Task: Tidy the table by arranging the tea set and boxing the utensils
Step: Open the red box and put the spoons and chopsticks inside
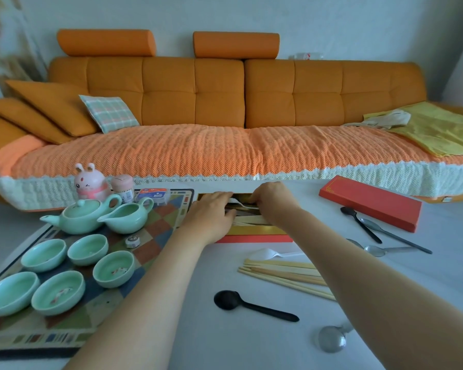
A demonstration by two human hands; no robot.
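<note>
A red box (pixel 251 238) with a gold inside lies open at the table's far middle, with chopsticks and a white utensil in it. My left hand (pixel 211 214) and my right hand (pixel 274 201) both reach into it, fingers curled over the utensils; what each grips is partly hidden. The box's red lid (pixel 372 202) lies to the right. Loose chopsticks (pixel 284 276), a white plastic spoon (pixel 270 253), black spoons (pixel 251 305) (pixel 360 222) and metal spoons (pixel 385 249) lie on the white table. The celadon teapot (pixel 83 214), pitcher (pixel 126 218) and several cups (pixel 87 249) stand on a patterned mat (pixel 155 231).
A metal ladle (pixel 332 341) lies at the near right by my right forearm. A pink rabbit figure (pixel 90 184), a small jar (pixel 123 188) and a blue packet (pixel 153 194) stand at the mat's far edge. An orange sofa (pixel 225 116) runs behind the table.
</note>
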